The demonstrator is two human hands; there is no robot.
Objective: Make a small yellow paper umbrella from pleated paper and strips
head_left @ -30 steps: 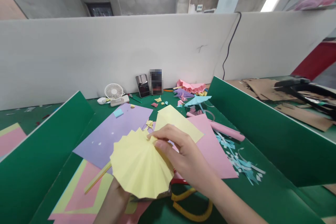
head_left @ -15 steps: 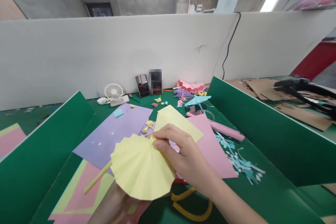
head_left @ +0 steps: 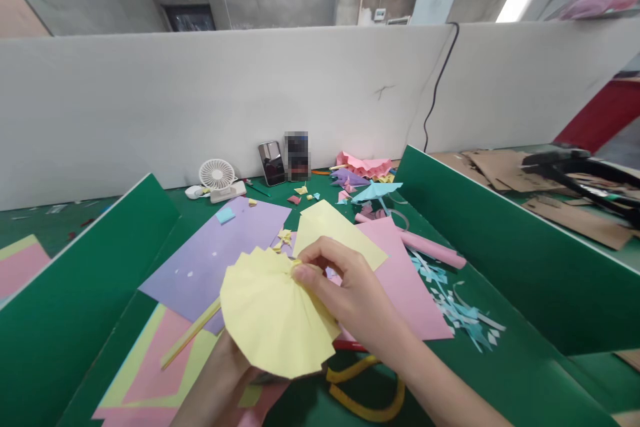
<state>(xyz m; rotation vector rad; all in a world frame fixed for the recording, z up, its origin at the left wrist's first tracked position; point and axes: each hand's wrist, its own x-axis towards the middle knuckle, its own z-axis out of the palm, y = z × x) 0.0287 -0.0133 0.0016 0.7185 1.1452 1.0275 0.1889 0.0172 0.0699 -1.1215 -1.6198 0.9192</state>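
Note:
A pleated yellow paper fan (head_left: 273, 313), spread into a rounded shape, is held over the green table. My right hand (head_left: 345, 300) pinches the fan's gathered point at its upper right, fingers closed on it. My left hand (head_left: 220, 383) comes from below and holds the fan's lower edge; most of its fingers are hidden behind the paper. Under the fan lie a lilac sheet (head_left: 220, 250), a yellow sheet (head_left: 333, 230) and a pink sheet (head_left: 400, 280).
Yellow-handled scissors (head_left: 365, 393) lie just below my right wrist. A pink paper roll (head_left: 430, 250), blue paper scraps (head_left: 460, 310), a small white fan (head_left: 217, 175), a phone (head_left: 272, 163) and folded paper shapes (head_left: 365, 177) sit farther back. Green dividers (head_left: 500, 247) stand on both sides.
The yellow fan has shifted slightly right and up and turned a little between my hands. My right hand's pinch stays at the fan's point.

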